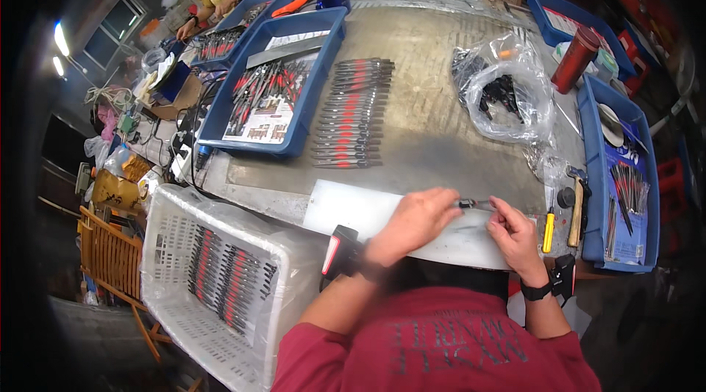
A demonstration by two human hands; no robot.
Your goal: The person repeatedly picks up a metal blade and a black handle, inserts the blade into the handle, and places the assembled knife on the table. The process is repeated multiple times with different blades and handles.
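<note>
Between the tool row [353, 114] ahead-left and the bag [507, 94] ahead-right, the table [430, 134] stretches away from the hands, with the board [349, 207] beneath them. The left hand [421, 221] pinches a dark tool [468, 203] reaching toward the narrowly curled right hand [512, 234], whose grip I cannot tell; fingers hide the tool's ends.
</note>
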